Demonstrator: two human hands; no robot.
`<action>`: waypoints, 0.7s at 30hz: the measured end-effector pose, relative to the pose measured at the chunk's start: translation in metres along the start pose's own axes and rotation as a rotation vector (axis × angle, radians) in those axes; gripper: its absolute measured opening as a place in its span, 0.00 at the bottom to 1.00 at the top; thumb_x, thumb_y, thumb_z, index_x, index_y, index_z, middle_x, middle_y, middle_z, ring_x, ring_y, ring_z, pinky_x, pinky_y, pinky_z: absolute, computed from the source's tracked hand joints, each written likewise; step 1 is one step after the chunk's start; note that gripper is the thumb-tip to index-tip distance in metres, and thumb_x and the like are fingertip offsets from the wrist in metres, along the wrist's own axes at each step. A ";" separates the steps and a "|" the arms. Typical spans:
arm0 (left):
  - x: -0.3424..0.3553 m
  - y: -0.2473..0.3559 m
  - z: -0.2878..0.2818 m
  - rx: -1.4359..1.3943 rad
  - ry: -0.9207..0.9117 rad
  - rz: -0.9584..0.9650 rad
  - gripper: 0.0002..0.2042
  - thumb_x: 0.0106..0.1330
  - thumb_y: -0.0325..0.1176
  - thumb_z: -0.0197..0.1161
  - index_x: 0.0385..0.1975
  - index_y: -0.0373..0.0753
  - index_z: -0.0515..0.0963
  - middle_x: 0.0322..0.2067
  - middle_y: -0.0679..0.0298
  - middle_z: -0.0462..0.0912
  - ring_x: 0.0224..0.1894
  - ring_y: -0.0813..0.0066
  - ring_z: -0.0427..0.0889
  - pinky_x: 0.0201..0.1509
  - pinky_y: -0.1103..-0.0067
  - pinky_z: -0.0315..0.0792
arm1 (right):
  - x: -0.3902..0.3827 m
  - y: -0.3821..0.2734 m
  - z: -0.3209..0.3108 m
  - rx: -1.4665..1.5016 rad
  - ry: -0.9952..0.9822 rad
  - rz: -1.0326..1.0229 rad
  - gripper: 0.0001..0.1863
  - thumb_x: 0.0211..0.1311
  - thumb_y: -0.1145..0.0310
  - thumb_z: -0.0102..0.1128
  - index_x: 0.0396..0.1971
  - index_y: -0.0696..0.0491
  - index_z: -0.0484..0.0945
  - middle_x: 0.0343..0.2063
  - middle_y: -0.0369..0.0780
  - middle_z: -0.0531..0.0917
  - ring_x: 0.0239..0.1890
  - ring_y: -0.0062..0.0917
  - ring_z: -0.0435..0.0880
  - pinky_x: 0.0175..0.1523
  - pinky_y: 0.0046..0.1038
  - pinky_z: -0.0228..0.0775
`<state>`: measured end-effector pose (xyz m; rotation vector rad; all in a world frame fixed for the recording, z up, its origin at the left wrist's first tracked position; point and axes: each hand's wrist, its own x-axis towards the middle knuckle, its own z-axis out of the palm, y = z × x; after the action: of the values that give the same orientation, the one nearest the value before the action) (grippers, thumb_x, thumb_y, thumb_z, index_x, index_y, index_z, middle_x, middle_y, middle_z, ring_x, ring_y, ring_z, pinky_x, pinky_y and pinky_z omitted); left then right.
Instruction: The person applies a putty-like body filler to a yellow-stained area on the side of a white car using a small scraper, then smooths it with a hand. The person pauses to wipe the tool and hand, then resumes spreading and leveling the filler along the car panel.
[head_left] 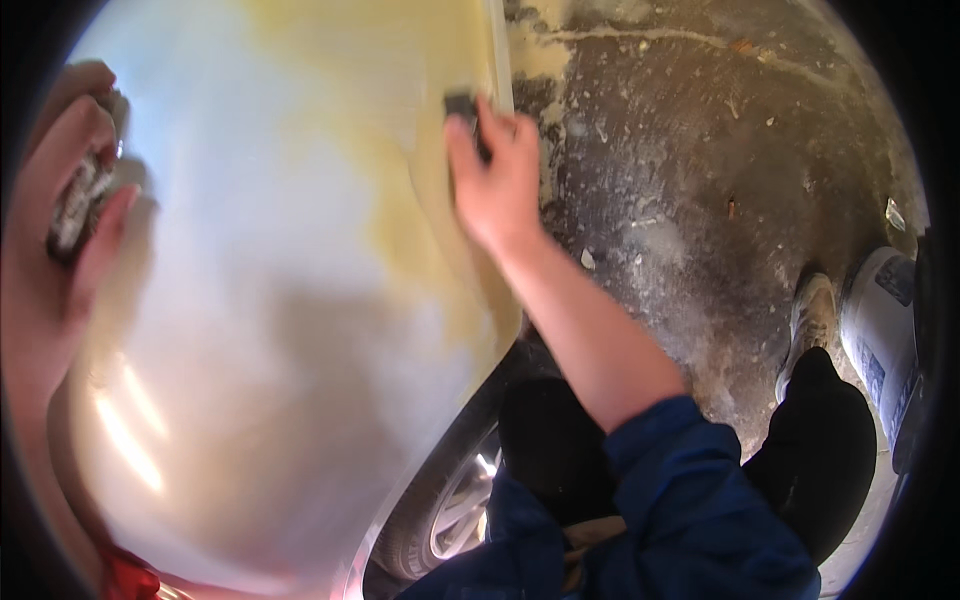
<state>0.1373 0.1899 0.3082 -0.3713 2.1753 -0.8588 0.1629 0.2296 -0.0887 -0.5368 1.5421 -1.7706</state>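
Note:
My right hand (497, 190) is closed round a small dark sanding block (460, 104). It rests on the car body panel (270, 230) near the panel's right edge. The panel is pale and glossy, with dull yellowish patches around the block. At the far left, my left hand (75, 190) has its fingers and thumb curled round a dark object with whitish patches (80, 205). What kind of thing that is, I cannot make out. A shadow falls on the panel beside this hand.
Below the panel's right edge is a car wheel (465, 510) with a dark tyre. The stained grey floor (680, 170) has scattered debris. A white bucket (880, 320) stands at the right by my shoe (810, 320). Something red (130, 575) shows at the lower left.

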 end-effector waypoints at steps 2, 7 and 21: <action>0.027 0.002 -0.007 0.239 0.249 0.320 0.13 0.61 0.46 0.69 0.36 0.44 0.80 0.42 0.62 0.84 0.45 0.56 0.83 0.47 0.62 0.80 | -0.028 -0.006 -0.004 -0.095 -0.062 -0.056 0.33 0.69 0.53 0.66 0.66 0.58 0.75 0.56 0.52 0.71 0.58 0.45 0.72 0.65 0.38 0.68; 0.042 0.018 -0.010 0.142 0.155 0.318 0.11 0.64 0.39 0.67 0.39 0.40 0.77 0.43 0.58 0.81 0.43 0.58 0.82 0.46 0.66 0.79 | 0.006 0.005 0.003 0.027 -0.005 -0.037 0.32 0.71 0.52 0.65 0.67 0.58 0.75 0.55 0.53 0.72 0.58 0.44 0.72 0.62 0.40 0.69; -0.014 -0.009 0.004 -0.006 -0.051 -0.123 0.09 0.70 0.24 0.64 0.45 0.33 0.72 0.55 0.49 0.77 0.46 0.61 0.82 0.54 0.75 0.77 | 0.029 0.004 0.005 0.000 0.037 0.000 0.30 0.72 0.54 0.64 0.66 0.58 0.76 0.53 0.54 0.73 0.58 0.48 0.72 0.63 0.43 0.69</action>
<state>0.1500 0.1887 0.3198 -0.5287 2.1260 -0.9008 0.1484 0.2052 -0.0959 -0.5067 1.5673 -1.7902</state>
